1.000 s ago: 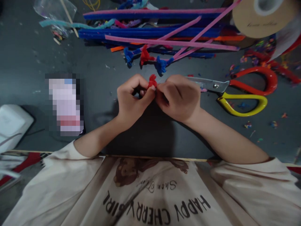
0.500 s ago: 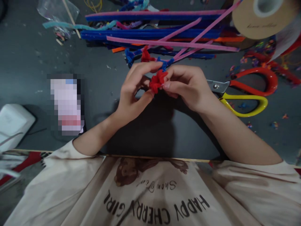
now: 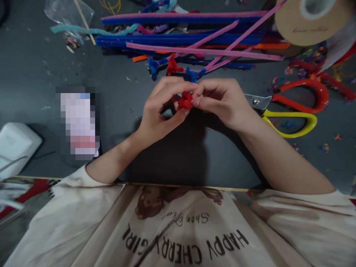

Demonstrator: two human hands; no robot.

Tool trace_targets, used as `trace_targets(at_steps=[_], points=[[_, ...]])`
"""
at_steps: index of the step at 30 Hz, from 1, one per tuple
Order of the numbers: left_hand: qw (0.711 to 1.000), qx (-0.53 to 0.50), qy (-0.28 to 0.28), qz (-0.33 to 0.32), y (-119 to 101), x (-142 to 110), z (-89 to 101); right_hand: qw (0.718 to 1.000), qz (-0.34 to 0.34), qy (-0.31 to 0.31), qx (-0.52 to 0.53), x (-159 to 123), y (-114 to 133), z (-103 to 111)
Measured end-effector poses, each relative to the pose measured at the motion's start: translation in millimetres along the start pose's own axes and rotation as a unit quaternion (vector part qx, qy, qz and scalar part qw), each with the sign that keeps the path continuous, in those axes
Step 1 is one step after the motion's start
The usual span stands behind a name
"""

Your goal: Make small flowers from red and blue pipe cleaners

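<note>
Between my hands is a small red pipe-cleaner flower (image 3: 185, 101), its loops bunched together. My left hand (image 3: 162, 107) grips it from the left, thumb below and fingers above. On the other side my right hand (image 3: 219, 100) pinches its edge between thumb and forefinger; the exact spot is partly hidden. Just beyond my fingertips lie another red flower (image 3: 172, 65), a blue flower (image 3: 191, 75) and a second blue flower (image 3: 153, 66), joined to pink pipe-cleaner stems (image 3: 219, 63).
Blue pipe cleaners (image 3: 178, 39) lie across the back. Right of my hand are scissors (image 3: 294, 124) with red and yellow handles, below a cardboard spool (image 3: 294, 27). A blurred phone (image 3: 80, 124) and a white box-shaped device (image 3: 18, 148) sit at left. Colourful scraps dot the right side.
The red flower has turned and looks more bunched. My left fingers have shifted slightly right, closer to my right fingertips, and the blue flower behind shows more fully.
</note>
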State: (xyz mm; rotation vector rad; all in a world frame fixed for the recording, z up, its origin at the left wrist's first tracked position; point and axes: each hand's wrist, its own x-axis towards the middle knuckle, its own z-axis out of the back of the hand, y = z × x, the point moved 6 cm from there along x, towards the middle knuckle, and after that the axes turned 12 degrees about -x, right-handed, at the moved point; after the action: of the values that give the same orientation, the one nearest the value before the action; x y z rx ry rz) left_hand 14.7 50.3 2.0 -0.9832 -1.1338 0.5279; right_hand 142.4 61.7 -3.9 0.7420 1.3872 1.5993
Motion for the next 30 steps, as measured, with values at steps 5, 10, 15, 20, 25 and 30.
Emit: trace_targets(at_steps=[5,10,15,20,25,30], points=[[1.0,0.005,-0.005,0.011,0,2,0.2,0.999,-0.003,-0.004,-0.043,-1,0,2],[0.999,-0.019,-0.024,0.045,3,1,1.3,0.998,0.002,-0.01,-0.066,-1,1,2],[0.997,-0.025,-0.014,0.073,0,0,-0.8,0.995,-0.004,-0.036,-0.095,-1,3,3],[0.993,-0.027,-0.044,0.105,3,-2,0.7,0.991,-0.018,-0.048,-0.121,-2,5,3],[0.994,0.004,-0.049,0.096,2,0,1.5,0.989,-0.026,-0.037,-0.14,-2,5,2],[0.994,0.028,-0.042,0.102,2,0,1.1,0.984,-0.016,-0.032,-0.177,-3,11,2]])
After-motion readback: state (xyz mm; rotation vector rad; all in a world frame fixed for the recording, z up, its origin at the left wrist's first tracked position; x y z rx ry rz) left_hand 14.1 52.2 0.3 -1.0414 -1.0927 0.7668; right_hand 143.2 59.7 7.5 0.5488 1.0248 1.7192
